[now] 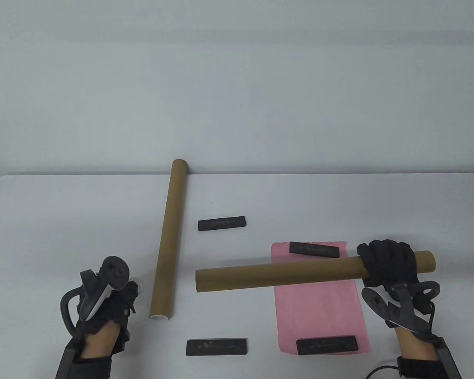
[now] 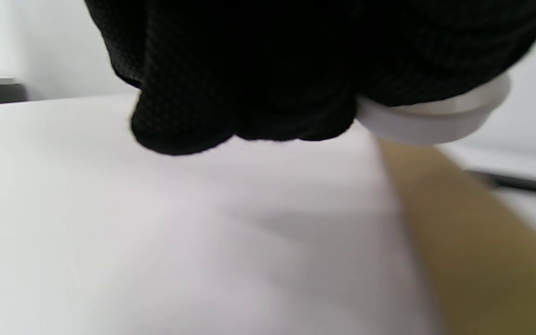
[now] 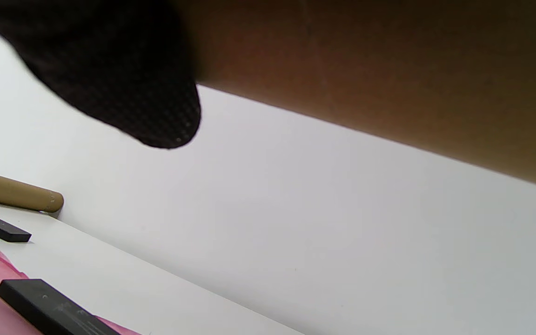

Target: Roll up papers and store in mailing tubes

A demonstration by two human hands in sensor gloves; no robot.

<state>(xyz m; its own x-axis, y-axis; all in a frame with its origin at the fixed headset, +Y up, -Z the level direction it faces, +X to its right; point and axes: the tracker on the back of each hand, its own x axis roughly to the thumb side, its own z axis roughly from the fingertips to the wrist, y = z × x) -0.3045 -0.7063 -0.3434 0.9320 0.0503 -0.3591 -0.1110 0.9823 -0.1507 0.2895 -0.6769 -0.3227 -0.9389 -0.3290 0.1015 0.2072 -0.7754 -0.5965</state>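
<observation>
Mailing tube gripped near one end by right hand above pink paper; left hand holds white cap.

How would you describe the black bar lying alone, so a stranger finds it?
Start at the mailing tube lying lengthwise on the table's left. Just right of its middle lies a black bar on bare table; unlike the pink paper's bars, it touches no paper.
</observation>
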